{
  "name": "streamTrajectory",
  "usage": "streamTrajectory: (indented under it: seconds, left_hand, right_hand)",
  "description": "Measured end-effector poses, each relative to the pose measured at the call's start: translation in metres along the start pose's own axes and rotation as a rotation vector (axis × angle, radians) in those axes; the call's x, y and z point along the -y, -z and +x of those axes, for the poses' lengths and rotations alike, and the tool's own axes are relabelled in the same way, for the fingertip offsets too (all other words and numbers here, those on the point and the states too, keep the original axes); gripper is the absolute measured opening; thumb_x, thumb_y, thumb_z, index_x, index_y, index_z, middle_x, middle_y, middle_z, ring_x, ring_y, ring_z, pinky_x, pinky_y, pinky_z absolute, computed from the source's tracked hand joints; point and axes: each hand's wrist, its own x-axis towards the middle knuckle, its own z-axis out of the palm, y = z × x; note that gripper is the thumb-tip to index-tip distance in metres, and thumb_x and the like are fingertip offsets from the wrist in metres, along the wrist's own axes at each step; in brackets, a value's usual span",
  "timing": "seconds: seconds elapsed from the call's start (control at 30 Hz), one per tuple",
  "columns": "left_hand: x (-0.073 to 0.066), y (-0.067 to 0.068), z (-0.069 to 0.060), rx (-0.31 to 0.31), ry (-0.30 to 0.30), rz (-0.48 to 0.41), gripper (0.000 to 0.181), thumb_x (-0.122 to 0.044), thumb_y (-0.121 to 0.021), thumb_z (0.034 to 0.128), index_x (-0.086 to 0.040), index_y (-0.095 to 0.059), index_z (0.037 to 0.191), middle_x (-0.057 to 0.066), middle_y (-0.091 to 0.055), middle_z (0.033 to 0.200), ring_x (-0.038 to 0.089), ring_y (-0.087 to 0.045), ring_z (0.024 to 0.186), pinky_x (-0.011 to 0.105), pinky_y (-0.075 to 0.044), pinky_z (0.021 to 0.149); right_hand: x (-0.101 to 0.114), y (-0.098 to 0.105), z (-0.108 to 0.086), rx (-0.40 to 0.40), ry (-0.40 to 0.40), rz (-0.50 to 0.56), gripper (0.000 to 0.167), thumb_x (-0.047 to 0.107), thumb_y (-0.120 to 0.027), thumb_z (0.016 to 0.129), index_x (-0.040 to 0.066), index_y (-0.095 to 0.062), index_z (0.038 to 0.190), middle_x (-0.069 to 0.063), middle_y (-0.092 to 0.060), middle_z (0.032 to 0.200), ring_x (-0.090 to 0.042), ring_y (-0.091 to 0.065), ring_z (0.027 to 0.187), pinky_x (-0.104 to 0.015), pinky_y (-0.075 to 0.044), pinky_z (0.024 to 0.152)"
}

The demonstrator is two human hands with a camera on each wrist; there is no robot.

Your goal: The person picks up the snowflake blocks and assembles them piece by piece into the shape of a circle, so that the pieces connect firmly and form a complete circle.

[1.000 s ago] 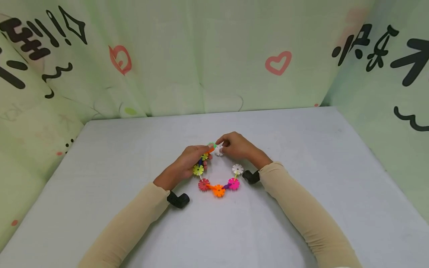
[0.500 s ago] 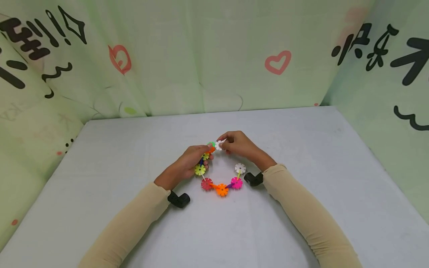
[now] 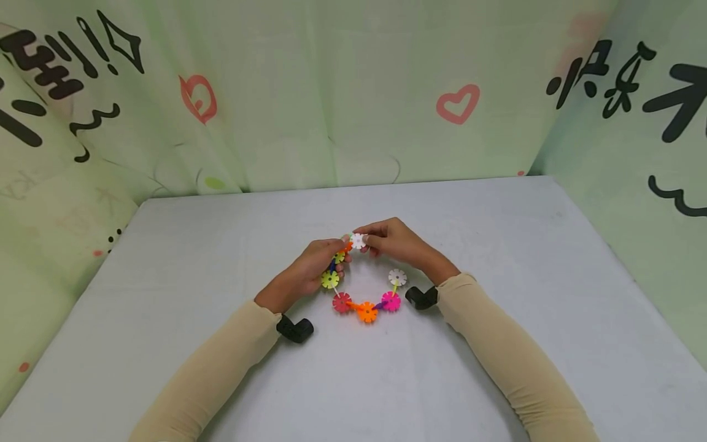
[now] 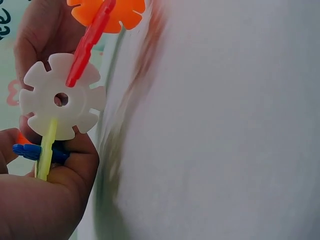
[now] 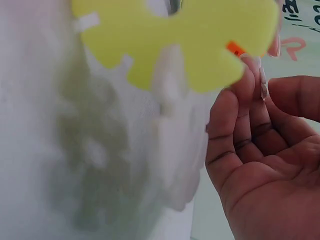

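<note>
In the head view a chain of slotted plastic snowflake discs hangs in a loop with a gap at its right side. My left hand (image 3: 316,265) grips its upper left part, around an orange disc (image 3: 348,247) and a yellow disc (image 3: 339,256). Opposite, my right hand (image 3: 395,243) pinches a white snowflake disc (image 3: 358,240) against the chain's upper end; whether its slot is engaged, I cannot tell. A green disc there is mostly hidden. In the left wrist view, a white disc (image 4: 82,107) joins red and yellow discs. A yellow disc (image 5: 200,55) looms large in the right wrist view.
The chain's lower part runs through a red disc (image 3: 342,302), an orange disc (image 3: 367,313) and a pink disc (image 3: 391,301) to another white disc (image 3: 397,277) near the right wrist. Beneath lies a white-covered table (image 3: 475,227), with a printed curtain (image 3: 331,92) behind.
The white disc in my right hand has moved up and slightly left, against the chain's end, now covering most of the green disc. The loop's lower part has swung slightly right.
</note>
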Motion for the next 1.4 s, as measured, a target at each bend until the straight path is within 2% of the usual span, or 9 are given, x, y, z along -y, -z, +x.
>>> streamTrajectory:
  seconds: [0.2,0.37,0.53,0.8,0.93,1.07,1.17,1.27,1.4]
  left_hand:
    - [0.000,0.001,0.000,0.005,-0.019,0.011,0.040,-0.034,-0.049,0.1030,0.002,-0.056,0.120,0.007,-0.056,0.086,0.012,-0.044,0.058,0.021,-0.047,0.053]
    - [0.001,0.001,0.002,0.024,-0.045,0.036,0.038,-0.031,-0.050,0.1028,0.004,-0.057,0.116,0.006,-0.054,0.085,0.012,-0.044,0.060,0.021,-0.045,0.054]
    - [0.002,0.001,0.003,0.032,-0.038,0.032,0.036,-0.030,-0.051,0.1028,0.005,-0.058,0.112,0.006,-0.053,0.083,0.012,-0.043,0.059,0.021,-0.044,0.054]
    - [0.004,0.000,0.002,0.041,-0.048,0.031,0.038,-0.032,-0.047,0.1040,0.005,-0.055,0.109,0.007,-0.053,0.083,0.014,-0.048,0.062,0.022,-0.047,0.058]
    - [0.003,-0.001,0.002,-0.015,-0.026,-0.002,0.038,-0.030,-0.053,0.1019,0.006,-0.056,0.113,0.010,-0.059,0.088,0.016,-0.056,0.065,0.025,-0.053,0.065]
    - [0.002,0.001,0.001,-0.101,-0.008,-0.025,0.036,-0.026,-0.057,0.0992,0.003,-0.057,0.121,0.013,-0.065,0.096,0.018,-0.061,0.065,0.028,-0.056,0.065]
    - [0.001,0.004,0.000,-0.105,-0.004,-0.014,0.034,-0.023,-0.053,0.0995,0.000,-0.055,0.124,0.012,-0.065,0.099,0.018,-0.060,0.064,0.027,-0.056,0.061]
    - [0.000,0.005,-0.001,-0.101,0.010,-0.002,0.033,-0.020,-0.049,0.0981,0.000,-0.053,0.124,0.011,-0.062,0.093,0.018,-0.056,0.061,0.026,-0.053,0.059]
    - [-0.002,0.006,-0.003,-0.132,0.055,-0.018,0.031,-0.018,-0.047,0.0959,0.001,-0.052,0.119,0.010,-0.055,0.086,0.018,-0.050,0.058,0.025,-0.050,0.058]
  right_hand:
    - [0.000,0.001,-0.001,0.025,0.029,0.023,0.031,0.007,-0.054,0.098,0.003,-0.063,0.127,-0.014,-0.067,0.086,-0.021,-0.060,0.077,-0.037,-0.051,0.076]
    - [0.001,0.000,-0.001,0.031,0.045,0.034,0.030,0.003,-0.054,0.098,-0.002,-0.063,0.126,-0.012,-0.066,0.086,-0.020,-0.061,0.076,-0.034,-0.053,0.076]
    - [0.000,-0.002,0.001,0.061,0.057,0.067,0.030,0.000,-0.052,0.097,-0.006,-0.062,0.125,-0.010,-0.067,0.087,-0.018,-0.061,0.074,-0.031,-0.053,0.074]
    - [0.001,0.003,0.000,0.078,0.057,0.010,0.032,0.007,-0.053,0.098,0.001,-0.062,0.128,-0.014,-0.069,0.090,-0.020,-0.062,0.077,-0.033,-0.053,0.076]
    - [0.001,0.010,0.001,0.088,0.059,-0.044,0.032,0.013,-0.053,0.098,0.005,-0.063,0.128,-0.010,-0.070,0.092,-0.024,-0.063,0.080,-0.035,-0.053,0.076]
    - [-0.002,0.014,0.005,0.060,0.055,-0.087,0.030,0.013,-0.051,0.099,0.003,-0.064,0.125,-0.009,-0.071,0.092,-0.025,-0.063,0.083,-0.035,-0.052,0.077]
    - [-0.003,0.015,0.009,0.004,0.037,-0.096,0.030,0.009,-0.051,0.097,0.001,-0.065,0.122,-0.010,-0.071,0.095,-0.025,-0.063,0.087,-0.034,-0.051,0.081]
    - [-0.005,0.014,0.016,-0.041,0.034,-0.121,0.027,0.007,-0.055,0.095,0.001,-0.068,0.119,-0.010,-0.070,0.103,-0.023,-0.062,0.096,-0.034,-0.050,0.086]
    - [-0.006,0.009,0.024,-0.026,0.051,-0.164,0.025,0.007,-0.061,0.095,0.001,-0.069,0.117,-0.010,-0.069,0.112,-0.022,-0.060,0.107,-0.035,-0.047,0.093]
